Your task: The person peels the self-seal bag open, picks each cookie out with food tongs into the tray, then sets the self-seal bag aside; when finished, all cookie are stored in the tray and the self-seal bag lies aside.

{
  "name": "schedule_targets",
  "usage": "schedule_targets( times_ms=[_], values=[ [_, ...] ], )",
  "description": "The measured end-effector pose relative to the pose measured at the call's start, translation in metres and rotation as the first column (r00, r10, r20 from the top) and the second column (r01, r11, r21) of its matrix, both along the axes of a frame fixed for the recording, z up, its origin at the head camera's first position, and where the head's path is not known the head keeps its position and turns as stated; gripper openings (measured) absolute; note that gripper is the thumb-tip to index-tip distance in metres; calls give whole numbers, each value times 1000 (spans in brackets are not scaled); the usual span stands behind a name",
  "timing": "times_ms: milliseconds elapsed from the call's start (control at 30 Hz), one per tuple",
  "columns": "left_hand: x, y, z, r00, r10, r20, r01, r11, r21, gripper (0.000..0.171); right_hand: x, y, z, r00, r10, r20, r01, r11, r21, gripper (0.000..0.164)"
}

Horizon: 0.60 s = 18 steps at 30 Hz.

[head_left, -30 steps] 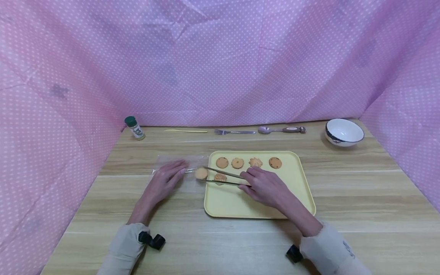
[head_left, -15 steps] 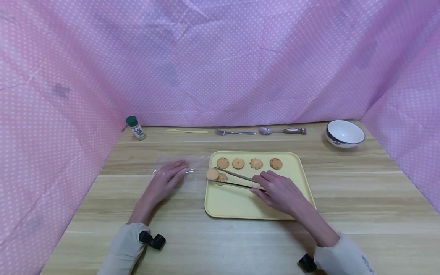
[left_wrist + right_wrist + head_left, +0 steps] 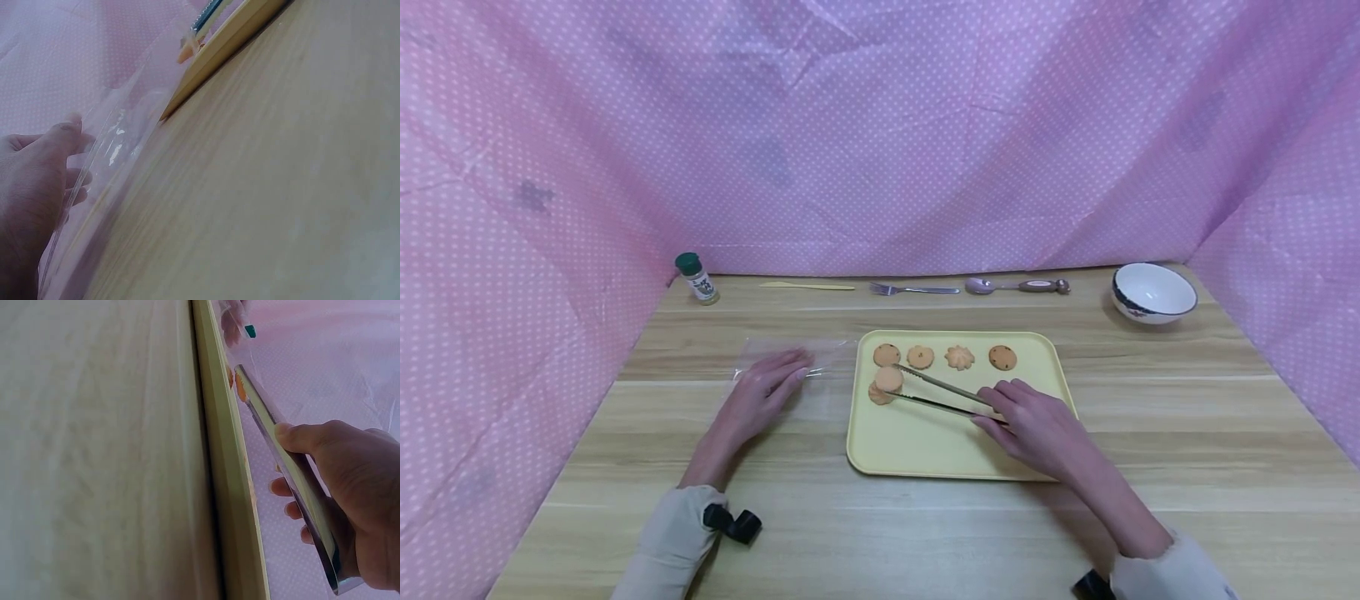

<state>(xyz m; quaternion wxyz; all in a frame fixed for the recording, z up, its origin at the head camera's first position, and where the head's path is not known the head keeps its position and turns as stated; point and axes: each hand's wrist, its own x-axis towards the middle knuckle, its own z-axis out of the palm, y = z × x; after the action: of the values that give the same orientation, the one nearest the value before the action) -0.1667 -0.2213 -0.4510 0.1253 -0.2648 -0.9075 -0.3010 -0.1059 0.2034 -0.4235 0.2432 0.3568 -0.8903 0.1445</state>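
Note:
My right hand (image 3: 1033,429) grips metal tongs (image 3: 294,469), thumb on one arm and fingers round the other. Between the tong tips is a plain round cookie (image 3: 889,379), overlapping in view a second cookie (image 3: 880,395) at the left of the yellow tray (image 3: 940,454). Whether the two cookies touch is unclear. My left hand (image 3: 765,392) holds the edge of a clear plastic bag (image 3: 119,140) lying left of the tray; some fingers show through the film. A row of several cookies (image 3: 920,357) lies along the tray's far side.
Behind the tray lie a pale yellow knife (image 3: 808,286), a fork (image 3: 917,290) and a spoon (image 3: 1015,286). A green-capped shaker (image 3: 697,279) stands at the back left. At the back right sits a white bowl (image 3: 1153,292), near the pink dotted cloth (image 3: 880,150).
My right hand has drawn back to the right, and the tongs have carried the round cookie from above the bag's mouth to over the tray. My left hand has stayed in place.

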Motion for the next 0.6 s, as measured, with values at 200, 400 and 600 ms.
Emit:
schedule_targets(
  times_ms=[200, 400, 600],
  values=[
    [0, 0, 0, 1000, -3, -2, 3, 1000, 2, 30, 3, 8, -1, 1000, -17, -11, 17, 1000, -18, 52],
    [0, 0, 0, 1000, -3, -2, 3, 1000, 2, 29, 7, 16, -3, 999, -33, -27, 33, 999, -25, 61],
    [1, 0, 1, 1000, 6, 5, -6, 1000, -7, 30, 10, 23, -5, 999, -46, -25, 45, 999, -24, 62]
  ],
)
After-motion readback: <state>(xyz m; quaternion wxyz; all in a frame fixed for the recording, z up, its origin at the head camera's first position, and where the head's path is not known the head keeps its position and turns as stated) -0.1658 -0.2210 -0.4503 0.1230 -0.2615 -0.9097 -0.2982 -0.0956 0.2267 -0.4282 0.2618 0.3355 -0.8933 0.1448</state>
